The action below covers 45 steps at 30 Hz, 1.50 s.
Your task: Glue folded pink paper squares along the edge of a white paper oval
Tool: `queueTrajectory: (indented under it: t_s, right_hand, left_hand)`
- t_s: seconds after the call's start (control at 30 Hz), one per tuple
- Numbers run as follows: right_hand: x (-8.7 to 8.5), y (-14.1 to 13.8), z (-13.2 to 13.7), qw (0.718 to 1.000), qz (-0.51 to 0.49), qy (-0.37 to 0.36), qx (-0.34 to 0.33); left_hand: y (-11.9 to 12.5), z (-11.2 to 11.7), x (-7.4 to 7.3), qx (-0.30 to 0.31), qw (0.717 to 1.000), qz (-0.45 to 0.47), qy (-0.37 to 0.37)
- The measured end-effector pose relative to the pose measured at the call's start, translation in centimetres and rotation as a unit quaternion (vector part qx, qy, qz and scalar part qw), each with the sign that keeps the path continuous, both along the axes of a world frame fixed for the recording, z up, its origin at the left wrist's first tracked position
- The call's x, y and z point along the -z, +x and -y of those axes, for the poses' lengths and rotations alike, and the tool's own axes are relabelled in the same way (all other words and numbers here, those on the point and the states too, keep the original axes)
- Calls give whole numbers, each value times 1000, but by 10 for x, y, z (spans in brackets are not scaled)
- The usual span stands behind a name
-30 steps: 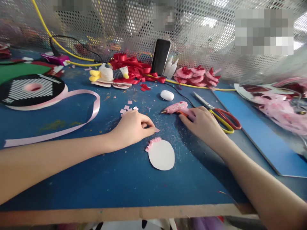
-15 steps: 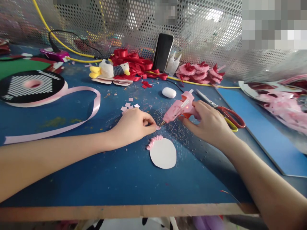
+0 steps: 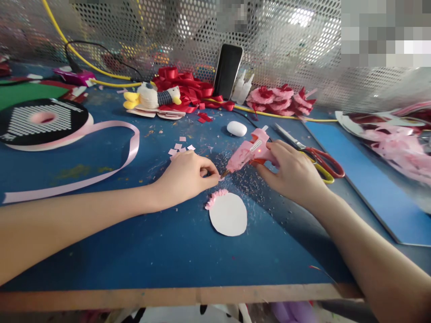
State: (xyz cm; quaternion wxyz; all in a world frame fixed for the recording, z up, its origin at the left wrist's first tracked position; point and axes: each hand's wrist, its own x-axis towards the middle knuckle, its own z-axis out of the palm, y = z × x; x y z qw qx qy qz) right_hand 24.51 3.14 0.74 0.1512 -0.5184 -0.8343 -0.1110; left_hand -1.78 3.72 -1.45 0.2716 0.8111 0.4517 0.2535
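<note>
My left hand [image 3: 184, 177] is closed in a pinch on a small pink ribbon piece [image 3: 221, 178] just above the blue table. My right hand [image 3: 292, 172] grips a pink glue gun [image 3: 248, 151], tilted down to the left, with its nozzle touching the pinched piece. A little below lies a white oval card [image 3: 229, 215] with a fringe of pink ribbon bits [image 3: 215, 198] glued along its upper left edge. Small cut pink squares [image 3: 180, 148] lie behind my left hand.
A pink ribbon spool [image 3: 42, 123] with a loose strip sits at the left. Red-and-yellow scissors [image 3: 318, 162] lie right of my hand. A phone [image 3: 227, 72], red ribbon pile [image 3: 186, 89], duck toy [image 3: 151, 98], pink flowers [image 3: 279, 99] and white pebble [image 3: 236, 128] stand behind. A blue board [image 3: 367, 179] lies right.
My right hand lifted the glue gun off the table and brought its nozzle down to the ribbon piece pinched in my left hand. The left hand stayed in place.
</note>
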Motion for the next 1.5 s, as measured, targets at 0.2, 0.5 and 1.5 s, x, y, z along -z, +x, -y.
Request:
queueTrajectory:
  t_s: [0.2,0.5,1.5]
  right_hand:
    - [1,1,-1,1000,-5,2,-4]
    - [-1,2,-1,1000,-8,-7,-6]
    - [14,10,-9,992,-52,50,107]
  left_hand:
    - [0,0,1,0,1000,-2,5]
    - [1,0,-1,0,1000,-7,4]
    - [1,12,-10,55,992,110,17]
